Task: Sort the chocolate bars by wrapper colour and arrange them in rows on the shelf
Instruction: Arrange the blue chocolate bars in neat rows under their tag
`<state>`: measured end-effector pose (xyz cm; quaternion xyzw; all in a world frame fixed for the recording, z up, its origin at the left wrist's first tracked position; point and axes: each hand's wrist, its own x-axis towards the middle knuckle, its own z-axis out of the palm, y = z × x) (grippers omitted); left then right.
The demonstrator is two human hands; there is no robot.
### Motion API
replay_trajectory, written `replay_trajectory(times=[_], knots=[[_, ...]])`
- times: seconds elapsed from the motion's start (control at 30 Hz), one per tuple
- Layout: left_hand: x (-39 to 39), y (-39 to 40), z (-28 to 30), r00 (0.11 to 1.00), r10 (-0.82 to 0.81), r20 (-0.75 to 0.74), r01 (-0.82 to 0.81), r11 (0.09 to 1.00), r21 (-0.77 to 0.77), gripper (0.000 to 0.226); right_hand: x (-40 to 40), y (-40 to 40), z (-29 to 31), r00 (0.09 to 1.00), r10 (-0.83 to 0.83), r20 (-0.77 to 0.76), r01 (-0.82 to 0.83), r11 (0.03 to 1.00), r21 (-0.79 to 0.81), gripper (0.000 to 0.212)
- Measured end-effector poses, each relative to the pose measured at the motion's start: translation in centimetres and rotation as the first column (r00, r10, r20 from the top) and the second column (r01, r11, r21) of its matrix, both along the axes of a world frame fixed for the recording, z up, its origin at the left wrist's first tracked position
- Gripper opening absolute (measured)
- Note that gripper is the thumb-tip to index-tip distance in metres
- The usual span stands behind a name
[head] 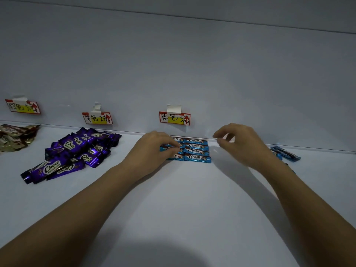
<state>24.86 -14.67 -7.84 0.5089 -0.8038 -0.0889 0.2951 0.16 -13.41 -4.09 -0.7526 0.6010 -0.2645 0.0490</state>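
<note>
Lying flat against the back wall of the shelf, the blue bars were seen from the head camera in tidy rows — long axes running left to right, "Choco" lettering upright. The left hand was laid on the rows' left half, fingers curled down onto the wrappers. The right hand was held just beside them, fingers loosely bent, nothing gripped. Purple bars were heaped at left — pointing every way.
</note>
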Motion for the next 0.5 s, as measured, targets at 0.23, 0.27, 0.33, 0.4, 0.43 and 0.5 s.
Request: replay_trajectory(times=[0.23, 0.27, 0.33, 0.4, 0.43, 0.5], knots=[[-4.0, 0.0, 1.8, 0.999, 0.019, -0.033, -0.019, 1.000, 0.003, 0.021, -7.6, -0.8, 1.0, 0.960, -0.218, 0.178, 0.211, 0.976, 0.053, 0.013], [-5.0, -0.1, 2.1, 0.999, -0.004, -0.041, 0.005, 1.000, 0.008, 0.019, -8.3, -0.8, 1.0, 0.962, -0.228, 0.148, 0.215, 0.972, 0.099, 0.013], [-7.1, -0.5, 2.6, 0.998, -0.042, -0.044, 0.043, 0.999, 0.029, 0.017, -9.1, -0.9, 0.7, 0.973, -0.218, 0.076, 0.200, 0.961, 0.191, 0.012], [-9.5, -1.1, 2.9, 0.997, -0.065, -0.044, 0.067, 0.996, 0.051, 0.016, -9.5, -1.1, 0.4, 0.973, -0.225, 0.057, 0.207, 0.954, 0.219, 0.015], [-10.7, -1.5, 2.8, 0.996, -0.079, -0.037, 0.081, 0.995, 0.058, 0.016, -9.7, -1.2, 0.2, 0.967, -0.248, 0.058, 0.230, 0.950, 0.212, 0.017], [-13.3, -2.1, 2.6, 0.995, -0.104, -0.011, 0.104, 0.991, 0.081, 0.016, -10.2, -1.5, -0.1, 0.945, -0.319, 0.068, 0.303, 0.936, 0.180, 0.022]])
